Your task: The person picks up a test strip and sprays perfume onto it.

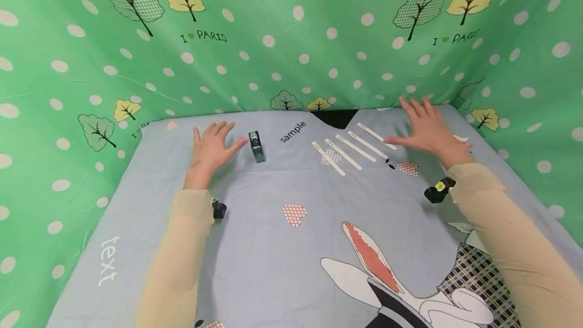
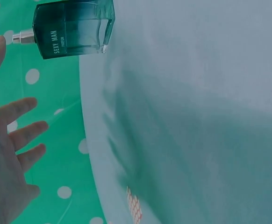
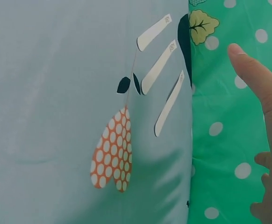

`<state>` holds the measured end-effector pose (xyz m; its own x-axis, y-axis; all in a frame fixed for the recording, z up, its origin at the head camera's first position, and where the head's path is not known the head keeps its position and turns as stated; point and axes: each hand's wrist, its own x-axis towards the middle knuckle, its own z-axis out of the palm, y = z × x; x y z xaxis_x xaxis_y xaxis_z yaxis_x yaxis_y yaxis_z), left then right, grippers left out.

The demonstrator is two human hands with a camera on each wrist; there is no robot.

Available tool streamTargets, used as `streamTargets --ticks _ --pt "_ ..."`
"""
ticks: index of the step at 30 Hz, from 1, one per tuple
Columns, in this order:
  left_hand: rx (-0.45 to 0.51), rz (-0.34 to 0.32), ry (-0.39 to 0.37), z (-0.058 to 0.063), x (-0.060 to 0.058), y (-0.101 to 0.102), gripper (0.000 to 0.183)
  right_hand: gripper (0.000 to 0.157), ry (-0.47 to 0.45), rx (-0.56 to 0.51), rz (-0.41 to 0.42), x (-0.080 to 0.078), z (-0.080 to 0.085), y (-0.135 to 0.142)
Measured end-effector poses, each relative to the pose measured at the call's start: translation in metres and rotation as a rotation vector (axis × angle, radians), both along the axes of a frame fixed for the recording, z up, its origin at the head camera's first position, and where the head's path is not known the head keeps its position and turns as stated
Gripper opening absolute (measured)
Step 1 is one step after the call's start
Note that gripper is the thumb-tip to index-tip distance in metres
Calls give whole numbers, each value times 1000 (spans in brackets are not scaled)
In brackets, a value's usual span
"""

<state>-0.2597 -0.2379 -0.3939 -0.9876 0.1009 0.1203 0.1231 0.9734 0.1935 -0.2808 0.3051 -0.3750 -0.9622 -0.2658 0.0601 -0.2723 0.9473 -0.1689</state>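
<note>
A dark green glass perfume bottle (image 1: 256, 147) with a silver spray nozzle stands upright on the cloth, its label lettering legible in the left wrist view. My left hand (image 1: 212, 150) is spread just to the left of it, thumb tip close to the glass and palm empty. Several narrow white paper test strips (image 1: 356, 148) lie slanted side by side, with small print at their far ends. Over the right end of that row, my right hand (image 1: 428, 128) is spread with nothing in it. Its thumb overlaps the rightmost strip in the head view.
A blue-grey printed cloth (image 1: 255, 247) with hearts, a rabbit and words covers the table. Green dotted fabric (image 1: 291, 65) hangs behind and at both sides, meeting the table's far edge. Small black cameras (image 1: 439, 190) are strapped at both wrists.
</note>
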Motion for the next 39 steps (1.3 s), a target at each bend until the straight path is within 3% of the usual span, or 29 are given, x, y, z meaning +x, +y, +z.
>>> streamTargets --ticks 26,39 --pt "84 -65 28 -6 1 15 79 117 -40 -35 -37 2 -16 -9" --pt "202 -109 17 -11 3 27 75 110 -27 -118 -33 3 -28 -13"
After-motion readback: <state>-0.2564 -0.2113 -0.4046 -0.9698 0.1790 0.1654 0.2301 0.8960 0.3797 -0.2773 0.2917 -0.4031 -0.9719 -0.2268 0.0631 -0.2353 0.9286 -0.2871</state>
